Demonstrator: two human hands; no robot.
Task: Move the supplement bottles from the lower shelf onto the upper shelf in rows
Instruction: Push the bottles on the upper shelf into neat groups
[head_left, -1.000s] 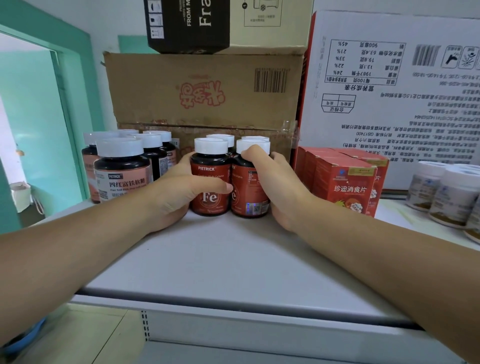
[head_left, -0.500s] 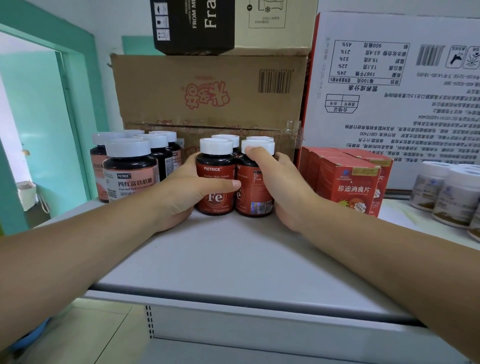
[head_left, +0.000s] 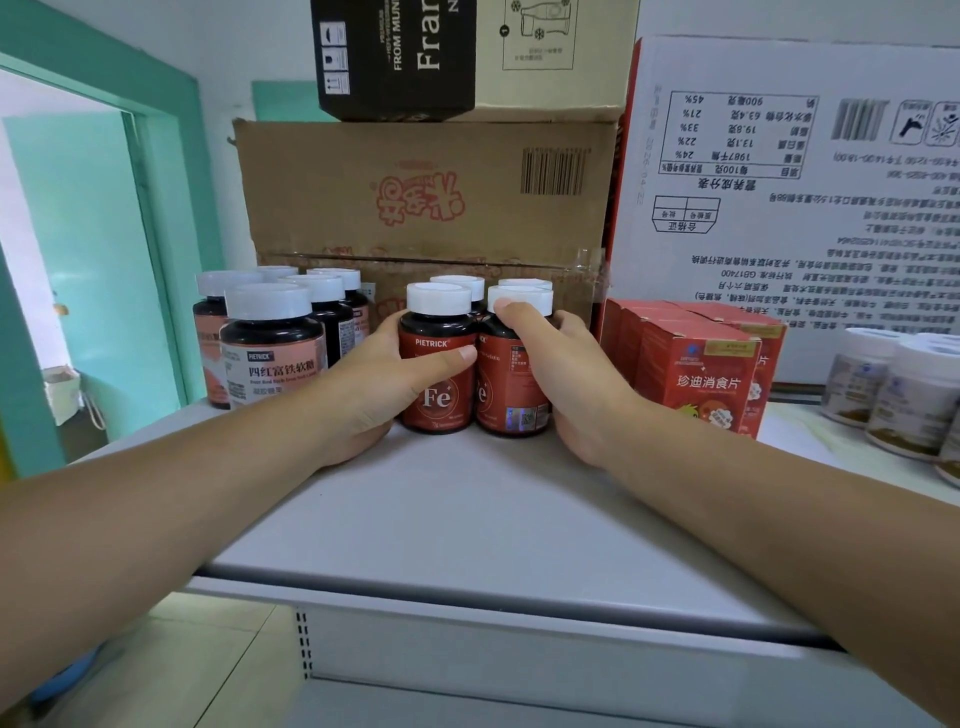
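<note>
Our L hand (head_left: 371, 387) wraps the L Fe bottle (head_left: 437, 402), R hand (head_left: 569, 382) curls round the R bottle (head_left: 511, 400); both upright, touching, on upper shelf (head_left: 467, 519). Rigid slick plastic, prob. light: we grip mid-body, firmly.

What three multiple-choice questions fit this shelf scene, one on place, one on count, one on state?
1. Where do the red boxes stand from the Fe bottles?
A) left B) right C) on top
2. How many white caps show on the Fe bottles?
A) four B) two C) seven
3. What is the left hand doing?
A) hanging idle B) lifting a box C) gripping an Fe bottle

Answers:
1 B: the boxes sit beyond the right hand, on the bottles' right.
2 A: two caps show in front and two behind.
3 C: it wraps the left front bottle.
</note>
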